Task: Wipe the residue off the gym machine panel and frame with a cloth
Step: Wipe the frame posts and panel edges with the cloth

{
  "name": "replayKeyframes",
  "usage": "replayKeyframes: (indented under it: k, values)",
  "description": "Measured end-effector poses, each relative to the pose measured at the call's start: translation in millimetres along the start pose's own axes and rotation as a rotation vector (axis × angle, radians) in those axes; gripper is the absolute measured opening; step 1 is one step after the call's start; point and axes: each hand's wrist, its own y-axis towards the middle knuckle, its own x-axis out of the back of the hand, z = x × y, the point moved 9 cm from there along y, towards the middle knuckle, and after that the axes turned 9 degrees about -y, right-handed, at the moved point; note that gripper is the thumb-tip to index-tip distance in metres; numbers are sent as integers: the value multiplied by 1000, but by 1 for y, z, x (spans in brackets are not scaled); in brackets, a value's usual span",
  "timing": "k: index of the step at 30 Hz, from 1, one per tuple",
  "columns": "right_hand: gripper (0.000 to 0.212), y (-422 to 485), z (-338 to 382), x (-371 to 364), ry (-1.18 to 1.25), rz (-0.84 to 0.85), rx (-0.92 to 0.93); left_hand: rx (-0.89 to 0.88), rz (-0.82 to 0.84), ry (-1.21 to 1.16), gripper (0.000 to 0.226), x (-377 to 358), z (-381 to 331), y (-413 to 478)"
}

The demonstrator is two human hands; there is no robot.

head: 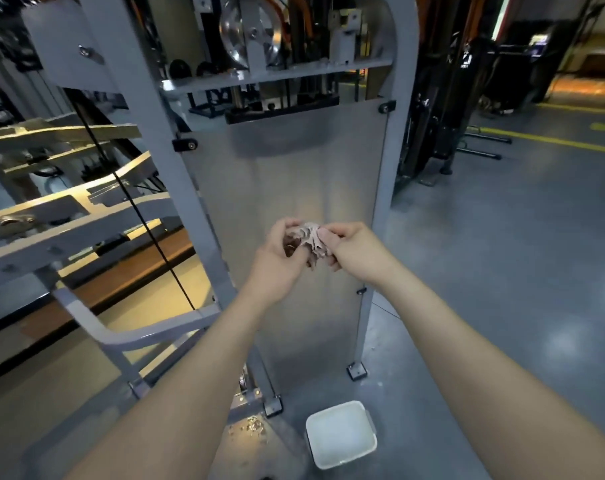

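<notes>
A crumpled, soiled cloth [308,241] is bunched between both of my hands in front of the machine's grey metal panel [294,168]. My left hand [277,254] grips its left side with curled fingers. My right hand [349,247] pinches the right side between thumb and fingers. Both hands hover just off the panel's lower middle. The grey frame uprights [176,143] run along either side of the panel, and a pulley [251,29] sits above it.
A white square tub [341,434] stands on the floor at the machine's foot, with scattered debris [252,427] beside it. A black cable [145,220] runs diagonally at left. Other gym machines [443,109] stand behind on the right, beside grey floor with yellow lines.
</notes>
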Motion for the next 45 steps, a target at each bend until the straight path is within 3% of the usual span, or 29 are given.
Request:
replayKeyframes:
  k: [3, 8, 11, 13, 18, 23, 26, 29, 35, 38, 41, 43, 45]
  values:
    - [36, -18, -26, -11, 56, 89, -84, 73, 47, 93, 7, -9, 23, -7]
    - [28, -37, -52, -24, 72, 142, -146, 170, 137, 109, 15, -19, 62, -2]
    - [13, -31, -62, -16, -51, 24, -166, 190, 186, 29, 22, -16, 77, 4]
    - [14, -25, -66, -12, -73, -50, -166, 236, 177, -35, 21, -6, 93, 11]
    - [17, -20, -63, -60, 7, 96, -174, 288, 218, -122, 25, 10, 115, 21]
    - [13, -5, -72, -75, -79, -51, -172, 376, 311, -288, 23, 21, 136, 27]
    - [13, -6, -72, -94, 25, 19, -173, 420, 339, -335, 22, 28, 153, 26]
    - [15, -5, -76, -114, -61, 21, -172, 458, 378, -355, 19, 27, 167, 22]
    - [10, -8, -106, -110, -28, -134, -244, 570, 310, -346, 25, 44, 207, 19]
    - [17, -7, -111, -127, 25, -43, -245, 608, 286, -311, 23, 40, 219, 15]
    - [22, -4, -121, -148, -22, 52, -221, 566, 296, -262, 38, 23, 225, 14]
    - [15, 0, -134, -140, -31, 0, -223, 564, 317, -237, 48, 6, 231, 14]
    - [13, -2, -157, -119, 40, -79, -308, 555, 293, -186, 41, -6, 237, 16]
